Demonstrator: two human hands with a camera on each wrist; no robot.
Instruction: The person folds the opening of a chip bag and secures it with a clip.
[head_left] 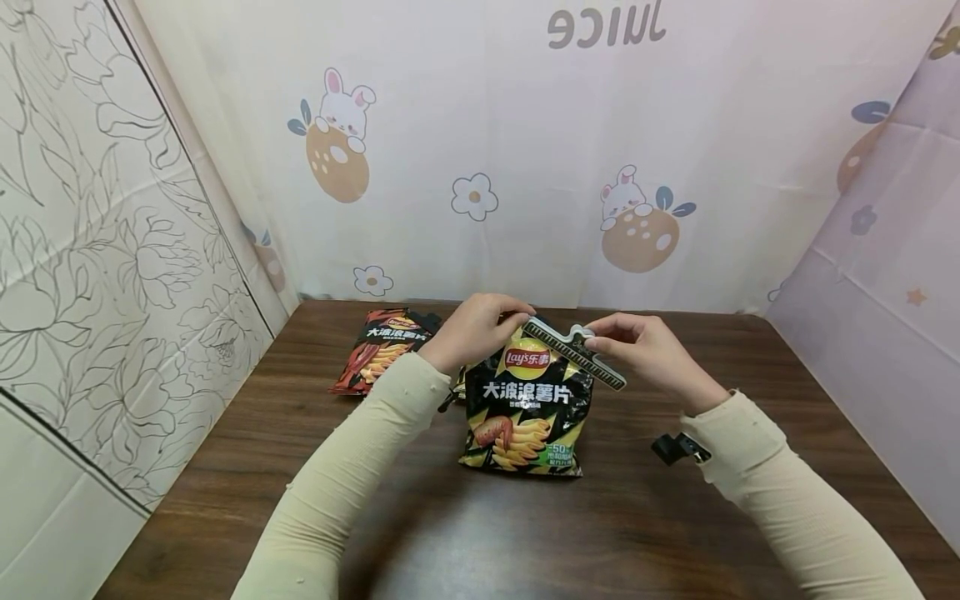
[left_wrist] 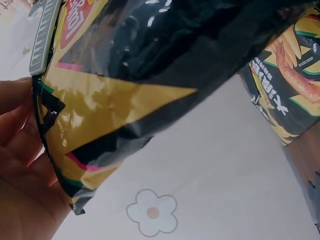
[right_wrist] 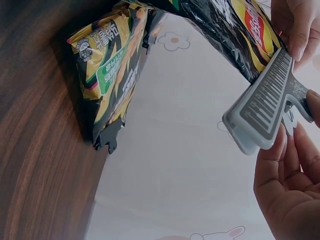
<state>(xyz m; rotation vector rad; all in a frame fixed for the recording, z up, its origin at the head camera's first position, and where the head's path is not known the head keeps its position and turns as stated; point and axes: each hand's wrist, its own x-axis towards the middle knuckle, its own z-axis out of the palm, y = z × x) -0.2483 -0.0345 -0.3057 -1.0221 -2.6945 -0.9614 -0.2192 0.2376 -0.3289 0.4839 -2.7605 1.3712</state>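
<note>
A black and yellow Lay's chip bag (head_left: 525, 408) stands upright on the table, slightly tilted. My left hand (head_left: 476, 329) pinches its top left corner; the left wrist view shows this hand (left_wrist: 25, 170) at the bag's edge. With thumb and fingers, my right hand (head_left: 648, 354) grips the handles of a long grey bag clip (head_left: 573, 354) printed with piano keys. The clip lies slanted along the bag's top edge, its right end extending past the bag. In the right wrist view, a gap shows between the clip's (right_wrist: 265, 100) two bars at that end.
A red and black chip bag (head_left: 386, 342) stands at the back left of the brown table (head_left: 255, 450). Another black and yellow bag (right_wrist: 112, 65) bearing a dark clip (right_wrist: 108, 137) stands behind the front one. A patterned curtain (head_left: 480, 108) hangs at the back.
</note>
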